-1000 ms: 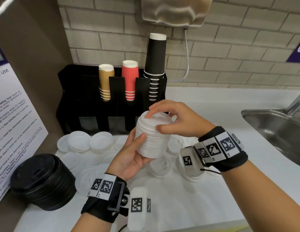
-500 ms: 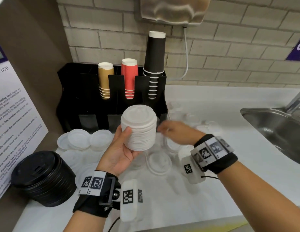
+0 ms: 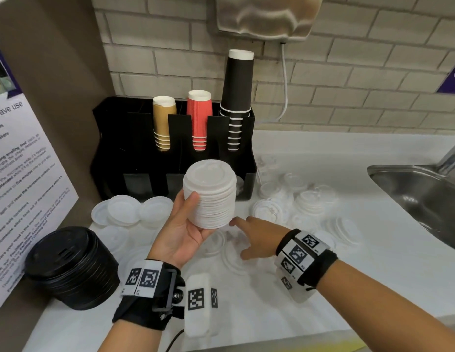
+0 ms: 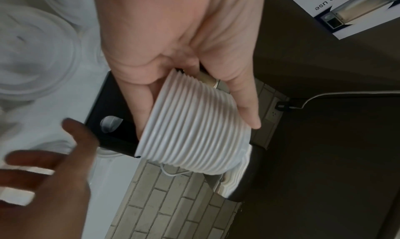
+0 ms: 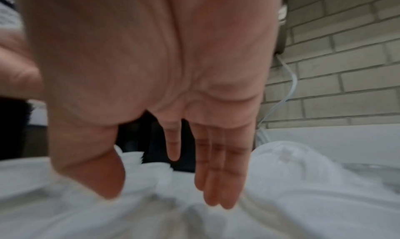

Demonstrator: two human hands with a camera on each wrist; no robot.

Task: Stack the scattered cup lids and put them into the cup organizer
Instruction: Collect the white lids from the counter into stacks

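Against the bench's back wall: black cup organizer (image 3: 135, 158), slots holding tan cups (image 3: 162, 123), red cups (image 3: 199, 120) and black cups (image 3: 236, 97). In front of it, lifted clear of the bench: stack of white lids (image 3: 210, 196), clamped between thumb and curled fingers of the left hand (image 3: 182, 235). Just below, over the scattered lids (image 3: 307, 207): right hand (image 3: 257, 237), fingers straight and spread, empty; black lid stack (image 3: 71, 268) at the front left corner, sink (image 3: 419, 191) at the right edge.
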